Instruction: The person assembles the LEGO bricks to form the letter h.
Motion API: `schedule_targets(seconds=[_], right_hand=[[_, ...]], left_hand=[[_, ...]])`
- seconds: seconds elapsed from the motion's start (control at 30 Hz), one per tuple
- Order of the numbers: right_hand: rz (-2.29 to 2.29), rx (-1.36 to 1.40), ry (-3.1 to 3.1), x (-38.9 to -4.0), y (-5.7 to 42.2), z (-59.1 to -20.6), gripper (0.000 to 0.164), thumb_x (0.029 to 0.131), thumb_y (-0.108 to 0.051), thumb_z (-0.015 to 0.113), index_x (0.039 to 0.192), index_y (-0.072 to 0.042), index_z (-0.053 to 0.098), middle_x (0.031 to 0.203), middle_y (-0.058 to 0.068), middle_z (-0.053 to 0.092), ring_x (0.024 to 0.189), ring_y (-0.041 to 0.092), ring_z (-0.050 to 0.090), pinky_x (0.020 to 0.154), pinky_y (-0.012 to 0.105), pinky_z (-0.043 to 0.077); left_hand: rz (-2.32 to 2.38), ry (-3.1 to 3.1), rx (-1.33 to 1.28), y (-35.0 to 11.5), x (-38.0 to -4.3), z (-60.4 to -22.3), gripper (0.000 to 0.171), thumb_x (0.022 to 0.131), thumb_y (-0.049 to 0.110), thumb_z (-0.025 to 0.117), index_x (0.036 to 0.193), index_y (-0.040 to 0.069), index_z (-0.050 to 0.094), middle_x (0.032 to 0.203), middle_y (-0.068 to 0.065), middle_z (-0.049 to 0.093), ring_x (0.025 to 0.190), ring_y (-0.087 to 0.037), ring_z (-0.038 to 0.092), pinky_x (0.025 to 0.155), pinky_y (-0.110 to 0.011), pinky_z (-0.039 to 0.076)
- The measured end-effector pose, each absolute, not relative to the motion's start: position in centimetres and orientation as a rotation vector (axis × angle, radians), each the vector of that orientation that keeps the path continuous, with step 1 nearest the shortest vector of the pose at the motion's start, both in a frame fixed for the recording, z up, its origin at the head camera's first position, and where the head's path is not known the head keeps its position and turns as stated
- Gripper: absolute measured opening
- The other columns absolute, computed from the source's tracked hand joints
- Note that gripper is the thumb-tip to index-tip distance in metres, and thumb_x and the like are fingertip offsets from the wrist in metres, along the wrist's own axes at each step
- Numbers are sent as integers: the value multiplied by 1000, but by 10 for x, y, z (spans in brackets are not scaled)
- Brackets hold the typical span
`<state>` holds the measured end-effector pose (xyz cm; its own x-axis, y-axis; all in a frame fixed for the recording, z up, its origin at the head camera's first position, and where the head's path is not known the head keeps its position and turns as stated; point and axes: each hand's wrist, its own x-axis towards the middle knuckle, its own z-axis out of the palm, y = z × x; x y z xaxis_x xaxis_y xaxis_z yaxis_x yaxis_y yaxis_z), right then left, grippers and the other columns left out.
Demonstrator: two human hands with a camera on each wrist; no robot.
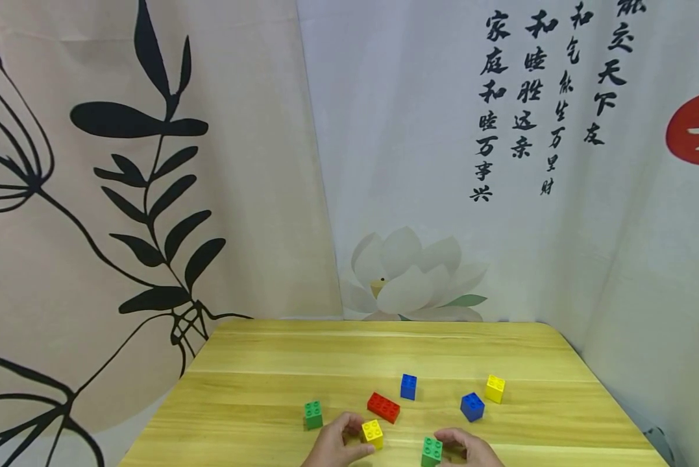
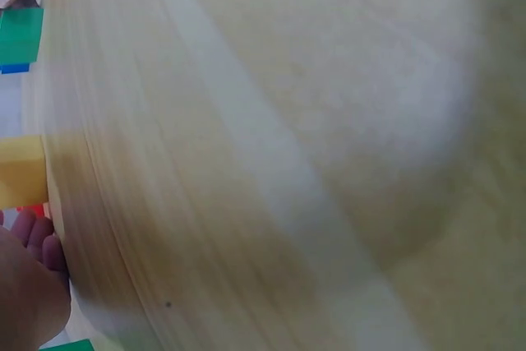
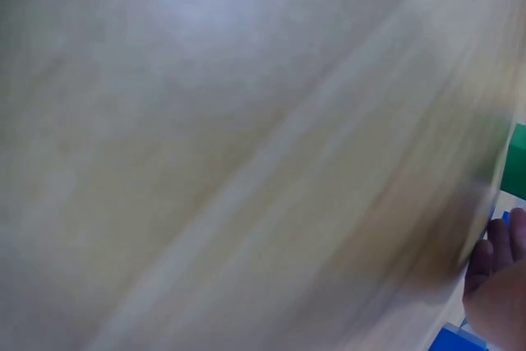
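My left hand (image 1: 339, 442) pinches a small yellow toy brick (image 1: 372, 434) between thumb and fingertips near the front of the table. To its right, my right hand (image 1: 472, 449) has a green brick (image 1: 431, 452) at its thumb and fingers, gripping it from the right side. In the left wrist view, the yellow brick (image 2: 23, 172) shows at the left edge, just past the curled fingers (image 2: 43, 240). The right wrist view catches only part of the green brick (image 3: 516, 162) beyond the right hand (image 3: 501, 293).
A longer red brick (image 1: 383, 407) lies just behind the yellow one. Another green brick (image 1: 313, 414) stands left of my left hand. Farther back are a small blue brick (image 1: 408, 386), a larger blue brick (image 1: 472, 407) and a second yellow brick (image 1: 495, 388). The wooden table (image 1: 256, 363) meets a printed curtain.
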<state>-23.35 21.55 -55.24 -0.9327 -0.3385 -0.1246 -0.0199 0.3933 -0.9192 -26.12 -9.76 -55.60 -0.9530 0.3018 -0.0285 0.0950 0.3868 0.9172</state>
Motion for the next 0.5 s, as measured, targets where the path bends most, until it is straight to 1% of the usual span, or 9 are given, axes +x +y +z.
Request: schedule_targets(seconds=[0.1,0.23,0.33,0.5], right_hand=[[-1555,-330,2375,-234,217,-554,55,86,-30,78,123,7,60,113,11,66,103,29,60,84,44,50],[-1573,-338,2370,-233,217,-555,58,85,-36,79,120,7,61,110,8,67,102,29,62,85,47,52],[-1603,-324,2345,-233,216,-555,59,85,-36,79,120,8,61,110,7,67,101,29,62,85,47,52],[-1640,-287,2297,-233,214,-552,56,86,-31,79,122,8,60,109,8,67,100,28,63,84,45,53]], left_hand=[[1595,2461,347,-97,-262,-556,42,79,30,85,110,11,64,99,3,64,92,-19,58,76,-35,49],[1601,2463,344,-96,-263,-555,35,81,23,84,107,10,65,96,3,63,89,-18,58,72,-31,48],[1592,2468,341,-96,-264,-555,31,82,20,83,106,9,66,95,3,63,87,-17,58,72,-32,49],[1565,2463,329,-96,-267,-554,28,84,19,81,107,11,67,95,4,64,88,-16,58,76,-36,52]])
